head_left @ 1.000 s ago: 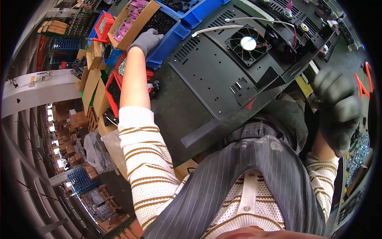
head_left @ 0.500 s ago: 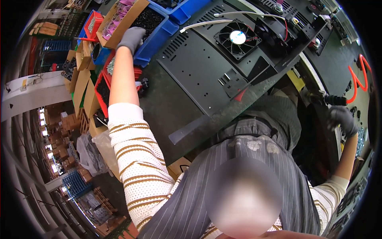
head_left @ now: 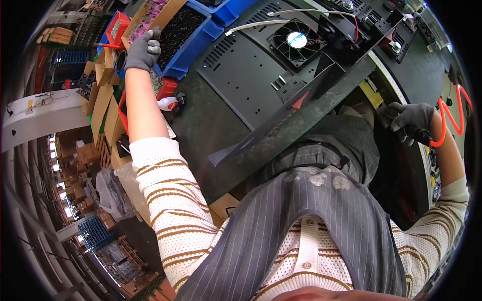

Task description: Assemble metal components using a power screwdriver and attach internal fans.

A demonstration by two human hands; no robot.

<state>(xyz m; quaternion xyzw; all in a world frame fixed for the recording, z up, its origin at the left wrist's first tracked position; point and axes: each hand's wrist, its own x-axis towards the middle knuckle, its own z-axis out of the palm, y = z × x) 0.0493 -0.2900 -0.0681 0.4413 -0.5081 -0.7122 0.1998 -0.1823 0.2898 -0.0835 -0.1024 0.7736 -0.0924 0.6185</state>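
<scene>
My left hand (head_left: 144, 51), in a grey glove, is closed with its fingers curled in a pinch. It is over the left edge of a blue bin (head_left: 184, 65) full of small black screws, beside a cardboard box of pink bags (head_left: 146, 20). Anything between the fingertips is too small to make out. On the right, my gloved right hand (head_left: 409, 120) wraps around a black air tool (head_left: 420, 135) at the end of an orange coiled hose (head_left: 443, 113). The tool's tip is hidden by the hand. Ahead of me lies a black metal panel (head_left: 241, 83) with a cooling fan (head_left: 297, 41) on it.
A white-and-red bottle with a black cap (head_left: 173, 103) stands by the red bins left of the panel. White cables (head_left: 256, 25) run across the panel. A black metal flange (head_left: 261, 133) rises along its near side. The bench's near edge (head_left: 316, 118) is close to my waist.
My left hand has come up out of the screw bin, moved left and curled its fingers. My right hand has moved left and closed around the air tool.
</scene>
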